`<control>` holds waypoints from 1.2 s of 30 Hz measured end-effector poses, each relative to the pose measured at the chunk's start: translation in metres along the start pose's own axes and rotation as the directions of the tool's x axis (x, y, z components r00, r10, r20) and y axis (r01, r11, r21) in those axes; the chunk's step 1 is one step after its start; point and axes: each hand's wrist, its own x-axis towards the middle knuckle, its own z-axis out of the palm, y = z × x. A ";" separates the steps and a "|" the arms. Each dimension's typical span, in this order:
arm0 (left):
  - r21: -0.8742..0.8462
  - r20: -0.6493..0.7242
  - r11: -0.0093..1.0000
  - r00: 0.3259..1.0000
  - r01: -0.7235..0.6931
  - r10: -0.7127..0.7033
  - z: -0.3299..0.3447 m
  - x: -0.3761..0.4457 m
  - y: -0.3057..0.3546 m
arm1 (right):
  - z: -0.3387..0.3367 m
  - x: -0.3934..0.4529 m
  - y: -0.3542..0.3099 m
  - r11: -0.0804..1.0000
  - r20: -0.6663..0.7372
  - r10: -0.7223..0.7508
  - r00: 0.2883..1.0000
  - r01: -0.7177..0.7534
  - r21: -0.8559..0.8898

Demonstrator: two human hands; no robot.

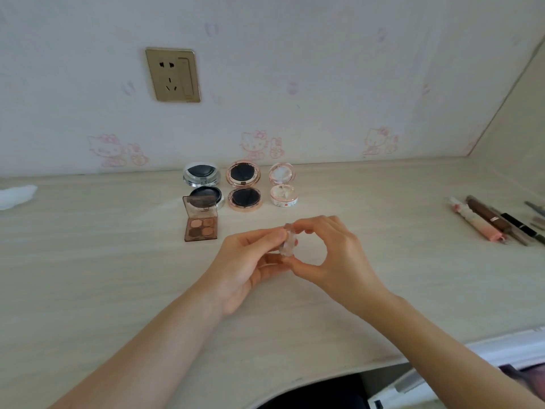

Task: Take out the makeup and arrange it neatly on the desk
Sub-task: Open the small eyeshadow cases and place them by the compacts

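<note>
Both my hands hold a small clear pinkish makeup case point(288, 241) above the middle of the desk point(88, 261). My left hand point(250, 264) grips its left side, and my right hand point(333, 255) pinches its top and bottom edges. At the back stand three open round compacts: a silver one point(203, 185), a rose-gold one point(244, 185) and a white one point(283, 185). An open brown eyeshadow palette point(201, 221) lies in front of the silver compact.
Several tube and pen-shaped makeup items point(495, 221) lie side by side at the far right of the desk. A white tissue point(16, 194) sits at the left edge. A wall socket point(173, 75) is above. The desk's front edge curves at bottom right.
</note>
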 end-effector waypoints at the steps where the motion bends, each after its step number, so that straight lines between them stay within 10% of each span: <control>1: 0.002 -0.010 1.000 1.000 -0.009 0.009 0.000 0.000 0.001 | 0.001 0.001 0.000 1.000 -0.012 -0.002 1.000 0.002 -0.004; 15: -0.065 -0.149 0.990 0.982 -0.127 0.116 0.001 0.001 -0.003 | 0.003 -0.002 -0.004 0.990 0.054 0.140 0.989 -0.142 0.026; 19: 0.180 -0.163 0.947 0.941 -0.267 0.297 0.000 0.000 -0.003 | -0.007 0.005 -0.011 0.635 0.342 0.536 0.772 -0.636 0.438; 22: 0.287 -0.107 0.893 0.914 -0.347 0.390 0.005 -0.003 -0.004 | -0.012 0.009 -0.010 0.449 0.472 0.571 0.672 -0.736 0.506; 31: 0.446 -0.018 0.781 0.868 -0.437 0.497 0.007 -0.007 -0.007 | -0.006 0.009 -0.008 0.409 0.431 0.540 0.723 -0.673 0.616; 36: 0.352 -0.049 0.824 0.871 -0.444 0.490 0.004 -0.004 -0.009 | -0.003 0.012 -0.007 0.592 0.268 0.540 0.798 -0.586 0.553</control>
